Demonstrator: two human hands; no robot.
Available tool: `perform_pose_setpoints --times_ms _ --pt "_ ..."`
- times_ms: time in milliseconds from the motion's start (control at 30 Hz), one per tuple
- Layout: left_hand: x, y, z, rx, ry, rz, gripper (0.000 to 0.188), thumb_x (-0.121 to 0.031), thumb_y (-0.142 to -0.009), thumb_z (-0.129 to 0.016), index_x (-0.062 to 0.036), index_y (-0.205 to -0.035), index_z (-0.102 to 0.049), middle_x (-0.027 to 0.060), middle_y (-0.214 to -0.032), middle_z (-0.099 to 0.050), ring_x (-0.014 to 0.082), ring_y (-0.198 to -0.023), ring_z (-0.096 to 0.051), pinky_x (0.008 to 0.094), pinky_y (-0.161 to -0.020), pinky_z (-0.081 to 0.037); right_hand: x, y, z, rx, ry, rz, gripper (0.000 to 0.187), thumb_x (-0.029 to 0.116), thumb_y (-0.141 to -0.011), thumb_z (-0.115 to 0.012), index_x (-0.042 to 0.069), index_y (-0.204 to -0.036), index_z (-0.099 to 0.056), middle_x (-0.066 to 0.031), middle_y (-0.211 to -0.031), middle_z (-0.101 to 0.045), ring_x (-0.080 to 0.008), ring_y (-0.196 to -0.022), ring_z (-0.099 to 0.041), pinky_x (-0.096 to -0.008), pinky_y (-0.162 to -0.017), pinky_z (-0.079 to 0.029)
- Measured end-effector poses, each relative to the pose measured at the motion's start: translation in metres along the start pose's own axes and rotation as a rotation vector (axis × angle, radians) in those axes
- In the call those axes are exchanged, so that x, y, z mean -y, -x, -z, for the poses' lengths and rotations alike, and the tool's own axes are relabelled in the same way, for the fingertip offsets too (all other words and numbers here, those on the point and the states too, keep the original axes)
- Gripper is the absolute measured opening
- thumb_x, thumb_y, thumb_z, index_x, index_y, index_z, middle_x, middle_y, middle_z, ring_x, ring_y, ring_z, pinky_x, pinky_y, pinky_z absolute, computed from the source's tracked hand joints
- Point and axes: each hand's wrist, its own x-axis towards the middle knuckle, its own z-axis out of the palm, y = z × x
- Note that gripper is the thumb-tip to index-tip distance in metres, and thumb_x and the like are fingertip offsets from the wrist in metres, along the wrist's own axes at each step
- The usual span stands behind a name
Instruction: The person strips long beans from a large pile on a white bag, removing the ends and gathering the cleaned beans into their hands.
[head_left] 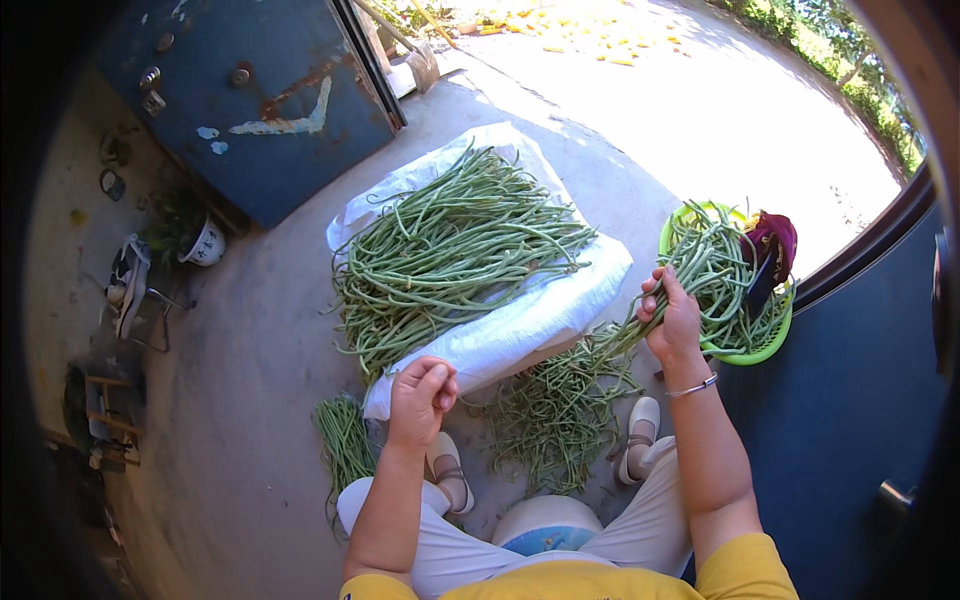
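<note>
My right hand (672, 312) is closed round a bunch of long green beans (625, 338), whose ends stick out toward the lower left. Just beyond it, a lime-green basket (765, 350) holds more long beans and a dark purple-red thing (773, 240) I cannot identify. My left hand (420, 395) has thumb and fingers pinched together at the near edge of a white woven sack (570, 305); anything between them is too small to tell. A big heap of long beans (460, 245) lies across the sack.
Short bean pieces (555, 410) are piled on the floor between my feet. Left of them lies another bean bundle (343, 440). A blue metal door (250, 110) stands at the far left, another (850, 420) at the right. A potted plant (203, 243) is by the left wall.
</note>
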Motion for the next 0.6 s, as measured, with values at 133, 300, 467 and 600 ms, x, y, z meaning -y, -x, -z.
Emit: perform_pose_setpoints --times_ms 133,300,467,600 --pt "0.015 0.006 -0.012 0.138 -0.452 0.193 0.021 -0.006 -0.077 -0.066 -0.0012 -0.097 -0.062 -0.002 -0.076 -0.058 0.0028 -0.062 -0.05 0.0162 -0.055 -0.041 0.004 0.013 -0.01 0.061 0.171 -0.069 0.017 0.022 -0.092 -0.046 0.007 -0.096 -0.052 -0.005 -0.067 -0.06 -0.0116 -0.049 -0.051 -0.0246 -0.043 -0.039" --pt "0.021 0.001 -0.016 0.156 -0.904 -0.053 0.03 -0.012 -0.076 -0.066 -0.0009 -0.103 -0.061 0.0052 -0.094 -0.058 0.0126 -0.086 -0.055 0.0254 -0.071 -0.046 -0.003 0.013 -0.004 0.086 0.175 -0.145 0.014 0.018 -0.093 -0.043 0.007 -0.098 -0.049 -0.0096 -0.074 -0.063 -0.0213 -0.067 -0.062 -0.0357 -0.063 -0.051" --pt "0.004 -0.048 -0.023 -0.154 -0.96 -0.398 0.024 -0.01 -0.075 -0.063 -0.0021 -0.098 -0.062 0.0091 -0.098 -0.061 0.0191 -0.087 -0.058 0.0297 -0.07 -0.046 -0.01 0.015 -0.016 0.109 0.018 -0.271 0.012 0.019 -0.092 -0.046 0.007 -0.094 -0.048 -0.0089 -0.072 -0.06 -0.0232 -0.064 -0.06 -0.0383 -0.061 -0.051" --pt "-0.008 -0.112 -0.02 -0.18 -1.166 -0.623 0.018 -0.005 -0.077 -0.057 0.0009 -0.094 -0.061 0.0144 -0.096 -0.061 0.0303 -0.09 -0.057 0.0378 -0.08 -0.044 -0.011 0.007 -0.011 0.102 0.038 -0.267 0.014 0.022 -0.092 -0.047 0.008 -0.093 -0.049 -0.0042 -0.064 -0.054 -0.0158 -0.053 -0.052 -0.0316 -0.051 -0.046"
